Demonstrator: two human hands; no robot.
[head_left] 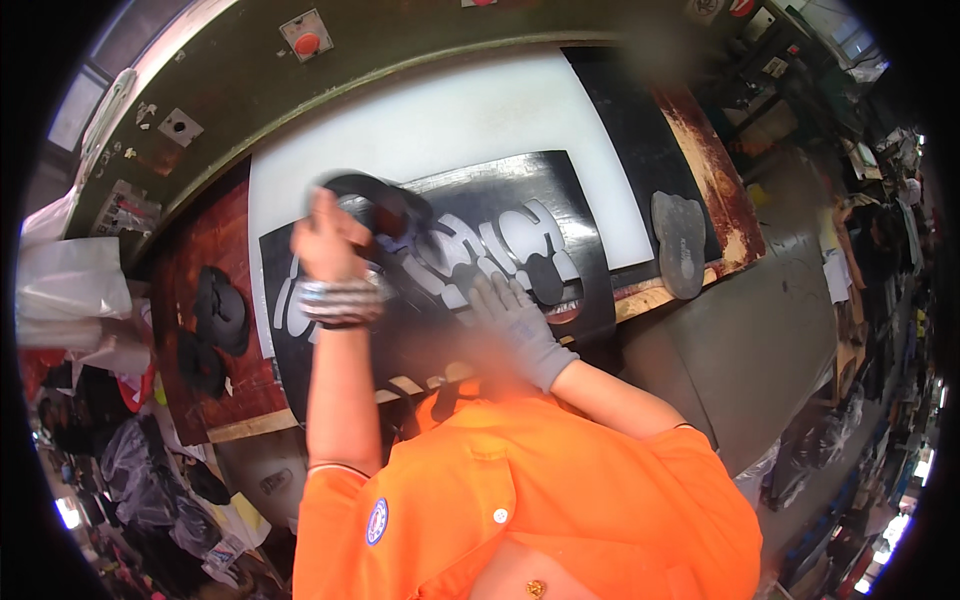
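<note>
My left hand (325, 240) is bare, with a striped band at the wrist, and is blurred by motion. It grips a dark curved piece (375, 195), also smeared, above the left part of a black sheet (500, 178). Rows of sole-like and curved openings run across that sheet, showing white beneath. In a grey glove, my right hand (515, 325) lies with fingers stretched on the sheet's near side, beside the openings. A dark rounded piece (546, 280) sits in an opening close to the right fingertips.
Under the sheet is a white board (430, 115). Black curved pieces (220, 310) lie on the reddish tabletop (180, 375) at left. A grey sole-shaped piece (680, 245) rests on the right edge. Along the back runs a green machine beam (390, 50) with a red button (307, 43).
</note>
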